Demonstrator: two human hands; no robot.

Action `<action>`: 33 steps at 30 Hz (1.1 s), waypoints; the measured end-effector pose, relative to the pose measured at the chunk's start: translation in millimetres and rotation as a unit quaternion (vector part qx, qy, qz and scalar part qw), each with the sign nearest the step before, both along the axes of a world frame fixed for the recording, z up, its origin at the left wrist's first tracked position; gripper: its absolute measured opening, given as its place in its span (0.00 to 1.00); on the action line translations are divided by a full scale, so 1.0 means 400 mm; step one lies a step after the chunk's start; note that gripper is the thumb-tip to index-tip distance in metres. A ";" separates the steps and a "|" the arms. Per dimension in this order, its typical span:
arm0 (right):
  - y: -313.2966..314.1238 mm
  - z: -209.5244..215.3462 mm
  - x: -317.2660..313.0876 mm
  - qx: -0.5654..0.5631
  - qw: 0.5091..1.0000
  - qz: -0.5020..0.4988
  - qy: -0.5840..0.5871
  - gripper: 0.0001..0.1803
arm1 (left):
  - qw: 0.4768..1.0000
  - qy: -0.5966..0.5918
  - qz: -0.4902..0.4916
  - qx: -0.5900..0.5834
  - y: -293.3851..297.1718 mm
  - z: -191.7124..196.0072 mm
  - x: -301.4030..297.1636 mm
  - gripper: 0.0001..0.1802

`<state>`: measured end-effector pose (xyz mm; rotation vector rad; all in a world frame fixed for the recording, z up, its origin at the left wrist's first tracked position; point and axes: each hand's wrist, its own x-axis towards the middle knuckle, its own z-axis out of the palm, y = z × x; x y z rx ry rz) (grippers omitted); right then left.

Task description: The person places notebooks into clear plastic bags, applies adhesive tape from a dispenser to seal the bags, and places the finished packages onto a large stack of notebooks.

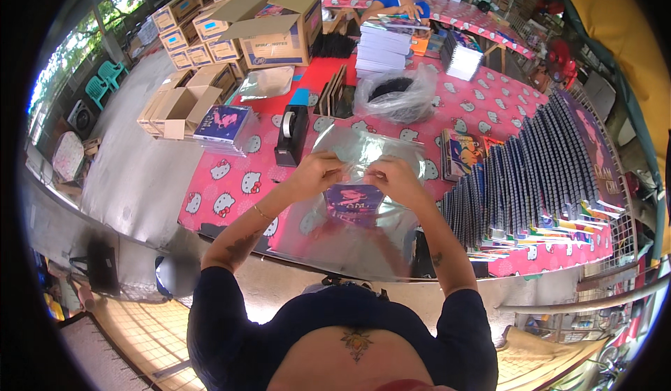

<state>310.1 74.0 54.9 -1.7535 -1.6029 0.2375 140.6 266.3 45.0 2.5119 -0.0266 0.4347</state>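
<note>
Both hands work at the picture's centre. The left hand [316, 172] and right hand [393, 176] pinch with narrow fingers the top edge of a clear plastic sleeve [363, 223]; a purple booklet [353, 202] sits inside it, its long axis running twelve to six, top toward twelve. A tape dispenser [291, 136] stands at ten o'clock, stacked booklets [531, 174] crowd three o'clock, and the pink tablecloth [231, 181] lies open toward nine.

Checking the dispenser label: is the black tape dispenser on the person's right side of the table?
No, the black tape dispenser stands on the pink tablecloth to the left of the left hand, beside a wrapped stack of notebooks.
</note>
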 end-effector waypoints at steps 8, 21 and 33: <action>0.069 -0.049 0.121 -0.041 0.990 -0.002 0.138 0.21 | 0.973 0.172 0.010 -0.156 0.104 -0.017 0.116 0.27; 0.092 -0.093 0.088 -0.008 0.967 -0.050 0.250 0.18 | 0.871 0.163 0.420 -0.196 0.480 -0.250 -0.007 0.16; 0.062 -0.097 0.086 -0.015 0.960 -0.087 0.265 0.17 | 0.669 -0.151 0.336 -0.645 0.320 -0.399 -0.073 0.11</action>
